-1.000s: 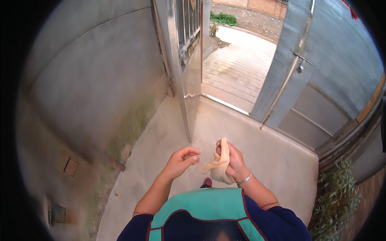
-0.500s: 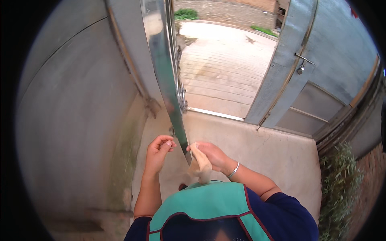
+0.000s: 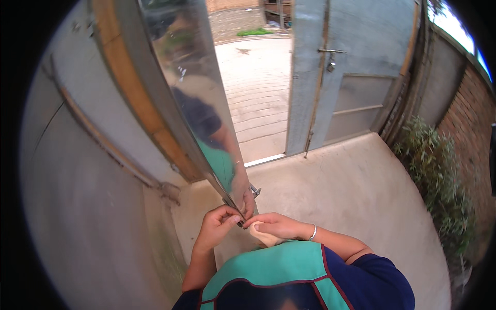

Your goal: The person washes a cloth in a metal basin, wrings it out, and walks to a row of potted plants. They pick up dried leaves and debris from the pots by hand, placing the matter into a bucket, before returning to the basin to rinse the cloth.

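Right hand (image 3: 279, 226)'s gripping a pale cloth (image 3: 263, 237) around 6 o'clock, next to the shiny metal door (image 3: 195, 82). Left hand (image 3: 213, 228)'s at the cloth's 9-to-10 o'clock side, fingers curled by the door's edge, can't tell if it's grasping anything tbh.

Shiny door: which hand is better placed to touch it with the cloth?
Probably the right hand: it holds the cloth, near the shiny door. The left hand is near too, but shows no cloth.
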The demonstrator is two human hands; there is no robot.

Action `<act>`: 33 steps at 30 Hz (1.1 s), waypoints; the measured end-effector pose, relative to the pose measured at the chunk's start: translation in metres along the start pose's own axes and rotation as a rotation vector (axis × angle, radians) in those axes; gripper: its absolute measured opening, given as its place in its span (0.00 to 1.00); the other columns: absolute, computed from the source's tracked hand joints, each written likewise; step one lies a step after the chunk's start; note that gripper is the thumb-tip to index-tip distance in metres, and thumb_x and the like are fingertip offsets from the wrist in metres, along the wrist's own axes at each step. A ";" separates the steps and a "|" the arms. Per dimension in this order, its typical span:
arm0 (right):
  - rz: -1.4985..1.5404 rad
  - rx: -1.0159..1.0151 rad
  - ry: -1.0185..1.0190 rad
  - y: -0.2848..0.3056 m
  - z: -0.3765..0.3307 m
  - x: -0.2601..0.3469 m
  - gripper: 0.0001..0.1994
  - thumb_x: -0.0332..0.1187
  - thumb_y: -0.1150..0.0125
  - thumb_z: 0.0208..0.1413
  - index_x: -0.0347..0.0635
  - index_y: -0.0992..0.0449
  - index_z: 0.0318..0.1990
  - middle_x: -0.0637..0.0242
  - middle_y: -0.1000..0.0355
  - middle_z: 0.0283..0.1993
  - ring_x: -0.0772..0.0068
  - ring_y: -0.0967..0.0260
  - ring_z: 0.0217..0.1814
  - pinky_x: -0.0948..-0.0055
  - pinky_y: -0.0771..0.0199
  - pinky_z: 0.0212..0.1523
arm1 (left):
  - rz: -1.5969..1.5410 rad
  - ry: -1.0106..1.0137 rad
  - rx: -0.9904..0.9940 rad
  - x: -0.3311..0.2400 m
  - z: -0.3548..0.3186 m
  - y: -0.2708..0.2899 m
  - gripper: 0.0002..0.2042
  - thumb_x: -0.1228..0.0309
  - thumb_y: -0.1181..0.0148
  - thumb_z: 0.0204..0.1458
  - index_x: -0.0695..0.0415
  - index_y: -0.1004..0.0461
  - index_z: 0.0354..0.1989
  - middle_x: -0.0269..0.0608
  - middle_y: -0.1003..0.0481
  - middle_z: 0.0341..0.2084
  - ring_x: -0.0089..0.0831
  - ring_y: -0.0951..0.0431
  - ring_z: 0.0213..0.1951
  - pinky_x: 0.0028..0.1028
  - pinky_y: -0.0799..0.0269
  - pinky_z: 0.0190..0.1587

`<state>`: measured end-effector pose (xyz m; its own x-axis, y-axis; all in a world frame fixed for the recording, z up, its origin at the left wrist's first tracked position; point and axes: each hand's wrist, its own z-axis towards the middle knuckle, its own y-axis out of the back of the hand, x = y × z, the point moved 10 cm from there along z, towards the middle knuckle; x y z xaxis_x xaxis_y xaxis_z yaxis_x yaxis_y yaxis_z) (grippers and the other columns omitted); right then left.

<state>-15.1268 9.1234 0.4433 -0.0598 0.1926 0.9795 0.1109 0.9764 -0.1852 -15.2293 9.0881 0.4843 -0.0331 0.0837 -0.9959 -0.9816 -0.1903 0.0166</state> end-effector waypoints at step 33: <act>-0.315 -0.416 0.146 0.619 0.032 0.129 0.33 0.32 0.48 0.53 0.38 0.55 0.65 0.70 0.35 0.25 0.82 0.40 0.26 0.79 0.37 0.29 | -0.094 -0.093 -0.147 0.059 0.603 -0.140 0.04 0.77 0.48 0.54 0.63 0.29 0.35 0.37 0.26 0.28 0.22 0.26 0.33 0.20 0.30 0.38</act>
<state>-15.0980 9.7557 0.4522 -0.0189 -0.1479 0.9888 0.4946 0.8581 0.1378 -15.2069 9.7091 0.4765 0.0338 0.1968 -0.9799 -0.9433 -0.3176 -0.0963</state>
